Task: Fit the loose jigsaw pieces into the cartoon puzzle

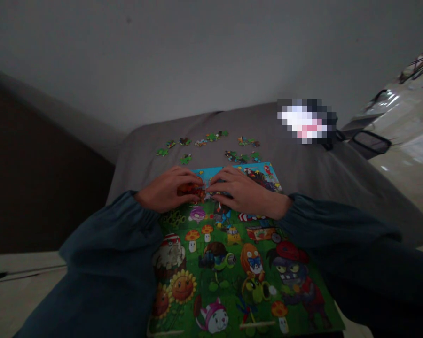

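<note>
Jigsaw board [215, 284]: lies in the centre foreground, between the two forearms, long side running away from the wearer. Printed with cartoon plants and zombies on green; a blue band runs along the far edge.

Left hand [167, 190]: over the far-left part of the board, fingers bent, thumb beneath them, framing an orange patch. Cannot tell whether a piece is pinched there.

Right hand [238, 190]: comes in from the other side, fingers curved, tips close to the left hand's, near the blue band. Grip likewise cannot be told; fingertips partly hide the surface.

Loose puzzle pieces [185, 159]: scattered beyond the far edge in small clusters, left, middle and right, mostly green. They lie on a grey cloth [141, 143].

Blue-grey sleeves [109, 253] gather at both wrists.

Far right on the cloth: a pixelated object [305, 122], not identifiable; near it, a dark looped frame [389, 144]. Pale wall [197, 56] behind; dark panel [38, 178] at left; shiny floor at right [409, 136].
</note>
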Action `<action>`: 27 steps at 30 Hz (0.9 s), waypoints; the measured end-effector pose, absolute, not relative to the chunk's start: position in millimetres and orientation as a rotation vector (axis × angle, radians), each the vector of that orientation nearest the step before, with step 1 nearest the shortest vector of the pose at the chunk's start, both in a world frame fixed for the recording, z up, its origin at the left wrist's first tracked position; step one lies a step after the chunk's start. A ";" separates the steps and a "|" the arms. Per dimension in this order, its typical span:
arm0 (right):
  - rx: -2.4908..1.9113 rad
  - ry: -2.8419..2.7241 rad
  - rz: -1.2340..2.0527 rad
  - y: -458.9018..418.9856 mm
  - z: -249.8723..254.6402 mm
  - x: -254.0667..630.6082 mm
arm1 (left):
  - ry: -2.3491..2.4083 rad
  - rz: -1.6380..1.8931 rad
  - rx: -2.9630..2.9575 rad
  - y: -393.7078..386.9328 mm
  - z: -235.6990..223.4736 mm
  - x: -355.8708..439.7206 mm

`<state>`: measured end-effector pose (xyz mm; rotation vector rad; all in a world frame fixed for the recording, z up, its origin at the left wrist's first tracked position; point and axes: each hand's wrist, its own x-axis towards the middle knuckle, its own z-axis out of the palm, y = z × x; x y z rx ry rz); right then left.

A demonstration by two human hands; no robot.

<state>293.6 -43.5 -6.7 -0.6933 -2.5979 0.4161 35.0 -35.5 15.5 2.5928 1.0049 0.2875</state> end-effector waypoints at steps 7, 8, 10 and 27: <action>-0.591 -2.690 0.250 -49.6 -1.0 295.3 | 1.031 0.309 2.611 -34.2 15.9 29.5; -0.578 -2.704 0.232 -50.5 0.5 295.2 | 1.036 0.317 2.615 -34.2 16.9 29.0; -0.561 -2.723 0.203 -51.4 2.6 295.0 | 1.048 0.338 2.619 -34.1 18.7 28.4; -0.595 -2.769 0.119 -50.7 3.3 298.1 | 0.942 0.223 2.601 -36.9 23.6 28.1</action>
